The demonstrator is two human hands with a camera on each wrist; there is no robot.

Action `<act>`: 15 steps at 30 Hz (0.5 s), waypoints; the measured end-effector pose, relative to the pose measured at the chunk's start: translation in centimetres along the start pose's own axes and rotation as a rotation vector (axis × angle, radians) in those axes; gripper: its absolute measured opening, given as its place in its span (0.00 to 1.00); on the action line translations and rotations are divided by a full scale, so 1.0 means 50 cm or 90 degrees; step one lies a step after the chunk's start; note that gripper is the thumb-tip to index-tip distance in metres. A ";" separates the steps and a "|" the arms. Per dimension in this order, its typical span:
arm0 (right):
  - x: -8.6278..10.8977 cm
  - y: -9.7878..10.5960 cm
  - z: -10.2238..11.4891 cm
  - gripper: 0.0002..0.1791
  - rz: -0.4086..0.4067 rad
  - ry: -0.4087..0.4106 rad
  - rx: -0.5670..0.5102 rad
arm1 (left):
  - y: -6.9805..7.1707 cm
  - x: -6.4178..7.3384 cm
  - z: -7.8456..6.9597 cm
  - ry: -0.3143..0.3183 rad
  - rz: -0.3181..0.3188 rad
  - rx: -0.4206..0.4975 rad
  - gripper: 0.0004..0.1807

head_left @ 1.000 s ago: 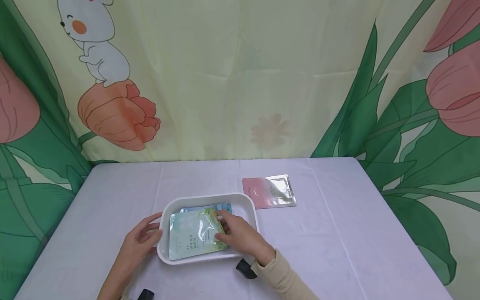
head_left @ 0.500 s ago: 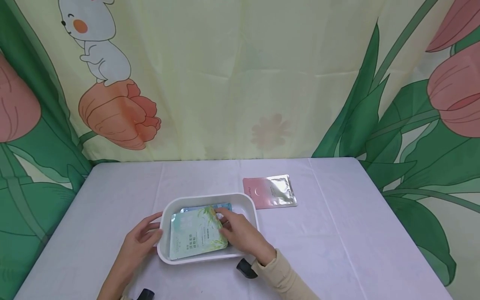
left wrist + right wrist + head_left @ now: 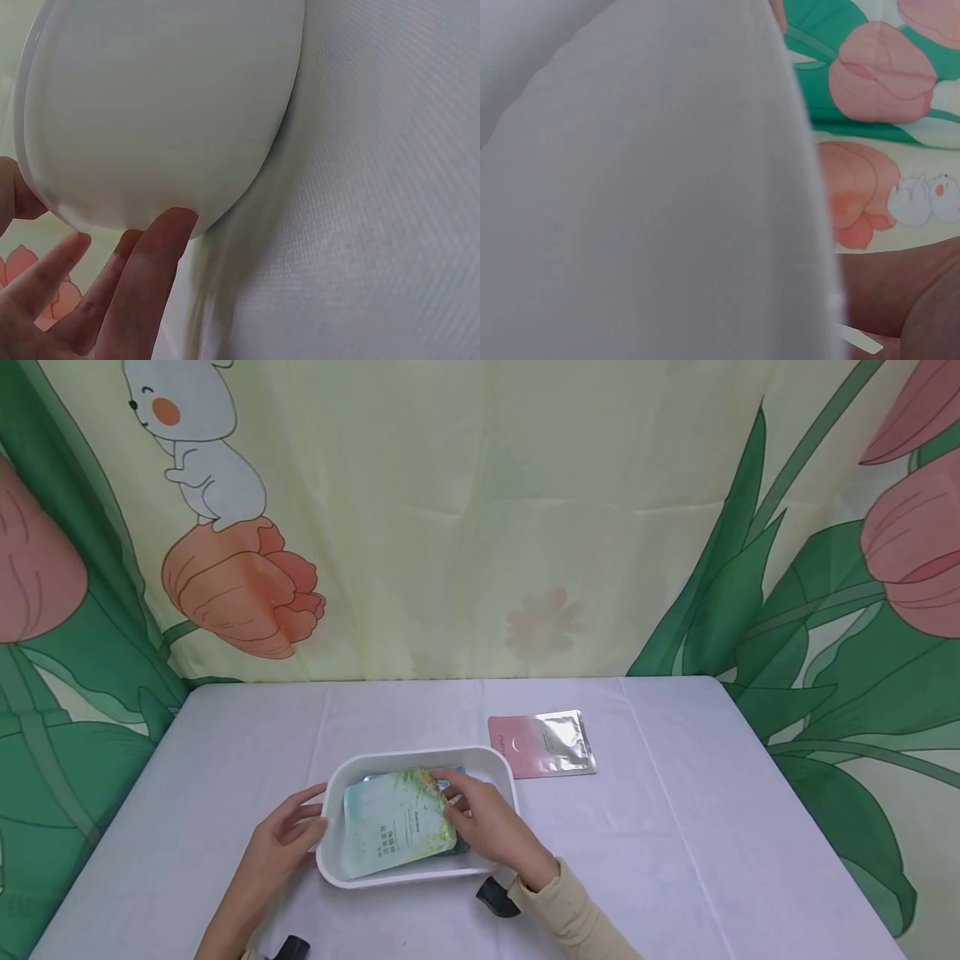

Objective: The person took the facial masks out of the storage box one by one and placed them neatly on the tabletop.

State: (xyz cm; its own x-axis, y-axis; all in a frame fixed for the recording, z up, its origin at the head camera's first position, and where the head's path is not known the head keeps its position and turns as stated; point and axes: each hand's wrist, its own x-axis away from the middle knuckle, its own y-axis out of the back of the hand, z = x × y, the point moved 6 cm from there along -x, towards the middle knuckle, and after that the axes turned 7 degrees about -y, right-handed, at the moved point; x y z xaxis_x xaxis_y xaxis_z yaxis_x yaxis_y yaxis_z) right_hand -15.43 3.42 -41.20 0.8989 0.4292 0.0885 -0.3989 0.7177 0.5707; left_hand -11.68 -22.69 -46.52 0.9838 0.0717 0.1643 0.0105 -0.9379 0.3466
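A white tray (image 3: 492, 763) stands on the table with sheet mask packets inside. My right hand (image 3: 491, 827) reaches over its right end and pinches the pale green sheet mask packet (image 3: 382, 831) by its right edge, thumb on the printed face. That packet lies tilted over a blue packet (image 3: 372, 777), mostly hidden. My left hand (image 3: 281, 839) holds the tray's left end from outside. In the left wrist view its fingertips (image 3: 174, 221) meet the tray wall (image 3: 165, 112). The right wrist view is mostly filled by the tray's outer wall (image 3: 660, 195).
Behind the tray's right corner lies a pink and silver packet (image 3: 543, 745) on the white tablecloth (image 3: 630, 852). A patterned curtain (image 3: 450, 527) hangs along the table's back edge. Black wrist straps (image 3: 497, 897) show near the tray's front.
The pale green packet has shifted slightly right and tilted, its right side higher, moving with my right hand. My left hand and the tray hold their place.
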 end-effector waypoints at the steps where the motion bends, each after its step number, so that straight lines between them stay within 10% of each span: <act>1: 0.000 0.002 0.001 0.26 -0.001 0.000 -0.003 | 0.000 0.000 -0.001 -0.002 0.000 0.001 0.32; 15: 0.015 0.033 0.011 0.26 -0.019 0.011 -0.030 | 0.000 0.001 -0.004 -0.001 -0.002 -0.002 0.31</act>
State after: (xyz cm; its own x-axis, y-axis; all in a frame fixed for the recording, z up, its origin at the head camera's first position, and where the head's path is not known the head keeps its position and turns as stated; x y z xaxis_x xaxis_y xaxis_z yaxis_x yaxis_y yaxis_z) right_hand -15.33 4.63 -39.72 0.9074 0.4162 0.0576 -0.3803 0.7552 0.5340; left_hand -11.69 -22.62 -46.33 0.9841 0.0742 0.1615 0.0133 -0.9368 0.3496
